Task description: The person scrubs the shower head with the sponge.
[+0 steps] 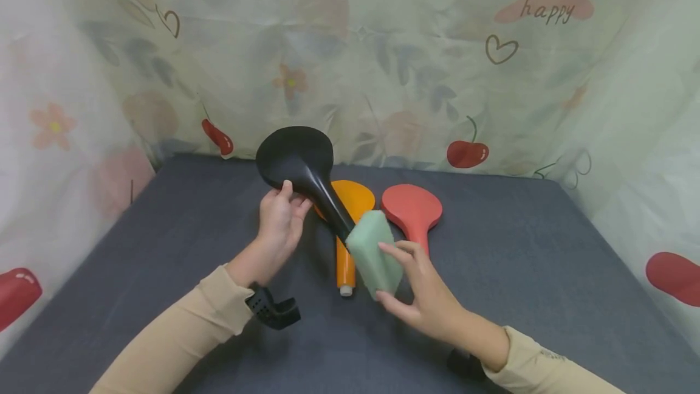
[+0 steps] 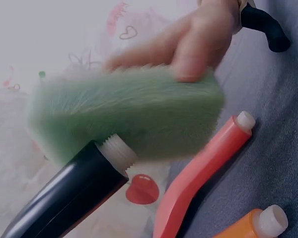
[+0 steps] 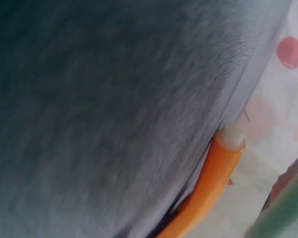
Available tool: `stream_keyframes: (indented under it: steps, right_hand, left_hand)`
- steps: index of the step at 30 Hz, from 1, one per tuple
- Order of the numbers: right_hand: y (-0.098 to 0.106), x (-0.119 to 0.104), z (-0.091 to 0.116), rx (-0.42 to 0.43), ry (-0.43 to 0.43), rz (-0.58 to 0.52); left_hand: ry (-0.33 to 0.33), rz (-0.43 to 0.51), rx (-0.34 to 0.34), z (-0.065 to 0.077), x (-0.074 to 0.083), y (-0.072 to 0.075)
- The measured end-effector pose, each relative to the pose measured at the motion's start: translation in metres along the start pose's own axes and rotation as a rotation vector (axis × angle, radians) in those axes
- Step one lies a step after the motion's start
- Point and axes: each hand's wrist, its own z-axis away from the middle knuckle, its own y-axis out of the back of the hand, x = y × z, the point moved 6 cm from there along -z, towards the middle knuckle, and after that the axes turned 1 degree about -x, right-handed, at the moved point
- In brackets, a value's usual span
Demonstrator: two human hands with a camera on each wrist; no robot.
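Note:
My left hand (image 1: 276,221) grips a black shower head (image 1: 295,157) by the edge of its round head, thumb on top, and holds it tilted above the table. Its handle slants down to the right. Fingers and thumb of my right hand (image 1: 437,297) pinch a pale green sponge (image 1: 373,254), which overlaps the handle's lower end in the head view. From the left wrist, the white threaded end (image 2: 119,154) of the handle shows right at the sponge, which is blurred. Only a corner of the sponge (image 3: 283,213) enters the right wrist view.
Behind the black one, an orange shower head (image 1: 346,263) lies on the dark grey table (image 1: 508,248), its handle toward me. To its right lies a red shower head (image 1: 412,204), its handle partly hidden by my right hand. A printed curtain (image 1: 355,47) rises behind the table.

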Motion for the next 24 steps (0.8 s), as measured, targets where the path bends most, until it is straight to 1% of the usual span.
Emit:
stream_keyframes:
  steps: [3, 5, 6, 8, 11, 12, 15, 18, 24]
  right_hand:
    - [-0.007, 0.012, -0.001, -0.112, -0.277, -0.292]
    - [-0.012, 0.016, -0.001, -0.182, -0.427, -0.453]
    - [-0.015, 0.016, -0.001, -0.211, -0.474, -0.542]
    - [-0.018, 0.013, -0.002, -0.247, -0.498, -0.685]
    - [-0.019, 0.008, -0.005, -0.271, -0.479, -0.861]
    - [-0.019, 0.007, -0.007, -0.273, -0.483, -0.911]
    - [-0.018, 0.007, -0.009, -0.258, -0.54, -1.002]
    - [-0.016, 0.008, -0.012, -0.233, -0.581, -1.038]
    - [-0.006, 0.01, -0.017, -0.173, -0.561, -1.019]
  left_hand:
    - [-0.001, 0.02, -0.015, 0.0, 0.0, -0.003]
    - [-0.01, 0.032, -0.024, -0.001, 0.0, -0.004]
    - [-0.015, 0.033, -0.033, -0.001, 0.0, -0.005]
    - [-0.019, 0.032, -0.039, 0.0, -0.001, -0.007]
    - [-0.023, 0.022, -0.046, 0.001, -0.001, -0.007]
    - [-0.023, 0.018, -0.049, 0.001, -0.001, -0.007]
    - [-0.025, 0.004, -0.058, 0.001, -0.001, -0.007]
    - [-0.031, -0.004, -0.065, 0.002, 0.0, -0.006]
    - [-0.029, -0.049, -0.079, 0.002, -0.002, -0.003]
